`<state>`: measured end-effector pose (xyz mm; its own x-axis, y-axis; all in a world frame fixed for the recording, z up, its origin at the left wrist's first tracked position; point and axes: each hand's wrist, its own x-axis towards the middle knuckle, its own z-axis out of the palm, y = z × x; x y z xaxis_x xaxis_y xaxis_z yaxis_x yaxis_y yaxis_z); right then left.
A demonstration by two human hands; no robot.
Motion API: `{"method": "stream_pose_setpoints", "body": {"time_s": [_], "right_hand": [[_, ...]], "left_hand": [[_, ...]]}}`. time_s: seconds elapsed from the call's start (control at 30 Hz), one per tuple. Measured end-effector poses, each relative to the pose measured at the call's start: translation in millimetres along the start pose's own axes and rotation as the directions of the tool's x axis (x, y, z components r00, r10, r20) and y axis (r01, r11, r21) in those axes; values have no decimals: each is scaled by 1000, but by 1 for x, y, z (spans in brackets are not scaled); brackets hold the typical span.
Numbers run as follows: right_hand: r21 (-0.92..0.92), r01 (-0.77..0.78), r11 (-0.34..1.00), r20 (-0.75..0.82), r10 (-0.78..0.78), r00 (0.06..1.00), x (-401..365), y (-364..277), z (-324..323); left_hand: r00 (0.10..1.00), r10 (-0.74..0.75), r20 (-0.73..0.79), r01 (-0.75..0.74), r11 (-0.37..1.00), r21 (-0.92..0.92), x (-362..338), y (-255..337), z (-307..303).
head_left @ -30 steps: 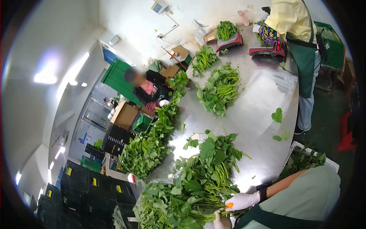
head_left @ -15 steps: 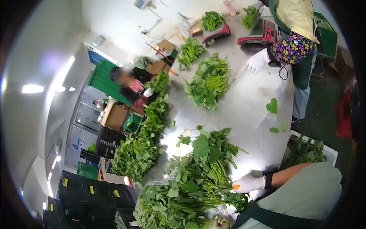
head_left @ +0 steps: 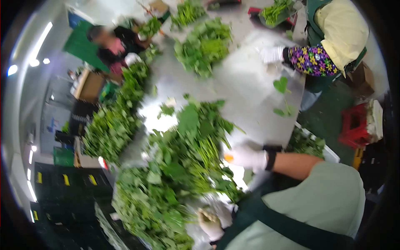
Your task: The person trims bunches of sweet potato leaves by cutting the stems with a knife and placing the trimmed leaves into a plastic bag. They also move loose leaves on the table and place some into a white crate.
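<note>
My right hand (head_left: pixel 246 158), in a white glove with an orange piece at its finger end, is beside the stem ends of a leafy greens pile (head_left: pixel 189 146). Blur hides how its fingers are set. Lower down, my left hand (head_left: pixel 209 223), also gloved, has curled fingers with stained tips close to the stems of the nearer greens (head_left: pixel 154 204). What lies inside those fingers, if anything, cannot be made out. Clear plastic shows beside this hand. Both hands are over the metal table (head_left: pixel 246 100).
A co-worker's white-gloved hand (head_left: pixel 273 55) rests on the table near a scale (head_left: pixel 254 12). Another person (head_left: pixel 116 48) stands across, behind a row of greens (head_left: pixel 116 121). More bunches (head_left: pixel 204 46) lie farther up. A white crate (head_left: pixel 331 155) holds leaves; dark crates (head_left: pixel 62 196) are stacked opposite.
The view has shifted, so the table and greens sit farther left and higher. More of my left hand shows now. My right hand stays beside the stems. The co-worker's hand remains on the table.
</note>
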<state>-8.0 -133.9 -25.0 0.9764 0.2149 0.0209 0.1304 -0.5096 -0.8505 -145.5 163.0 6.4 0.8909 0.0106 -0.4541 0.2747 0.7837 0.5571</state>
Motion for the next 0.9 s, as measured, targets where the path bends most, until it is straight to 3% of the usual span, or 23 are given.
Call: {"method": "stream_pose_setpoints", "body": {"time_s": [0.03, 0.07, 0.1, 0.13, 0.2, 0.27, 0.4, 0.47, 0.57, 0.6, 0.67, 0.7, 0.77, 0.8, 0.87, 0.9], "right_hand": [[-78, -30, 996, -40, 27, 999, 5, -5, -15], [-164, -47, 985, -96, 31, 995, 8, -7, -27], [-165, -48, 985, -67, 37, 997, 7, -3, -27], [-143, -102, 984, -139, 82, 987, 13, 1, -29], [-122, -140, 983, -207, 113, 972, 26, -4, -37], [-85, -242, 967, -113, 232, 966, 39, -27, -44], [-234, -273, 933, 73, 297, 952, 71, -38, -14], [-248, -303, 920, 57, 326, 944, 75, -29, -10], [-62, -369, 927, -70, 365, 928, 65, 17, -22], [-103, -375, 921, -153, 358, 921, 59, 29, -31], [136, -433, 891, -147, 451, 880, 45, 30, -55], [131, -436, 890, -157, 453, 878, 41, 23, -64], [527, -239, 815, -175, 380, 908, 32, 4, -73], [528, -239, 815, -177, 381, 908, 28, -7, -76], [217, 75, 973, -428, 26, 903, 20, -35, -83], [221, 35, 975, -338, 43, 940, 13, -53, -90]], "left_hand": [[983, 92, -159, -76, 992, 101, -6, 1, 18], [961, 163, -223, -127, 977, 169, -12, 0, 30], [934, 227, -276, -174, 964, 202, -18, 0, 32], [902, 295, -315, -226, 945, 237, -20, -2, 35], [892, 325, -314, -237, 928, 289, -28, -2, 44], [887, 348, -304, -239, 908, 343, -31, -4, 46], [901, 324, -290, -224, 917, 329, -27, -13, 44], [913, 326, -244, -245, 919, 310, -26, -15, 46], [913, 306, -270, -238, 936, 258, -34, -12, 41], [912, 299, -282, -231, 940, 250, -37, -12, 36], [915, 300, -270, -237, 940, 245, -37, -13, 27], [911, 305, -278, -238, 939, 249, -37, -13, 23], [910, 317, -268, -248, 933, 262, -36, -15, 25], [911, 316, -266, -247, 933, 264, -33, -15, 30], [910, 315, -271, -243, 932, 269, -27, -15, 41], [905, 325, -273, -252, 929, 270, -25, -14, 46]]}}
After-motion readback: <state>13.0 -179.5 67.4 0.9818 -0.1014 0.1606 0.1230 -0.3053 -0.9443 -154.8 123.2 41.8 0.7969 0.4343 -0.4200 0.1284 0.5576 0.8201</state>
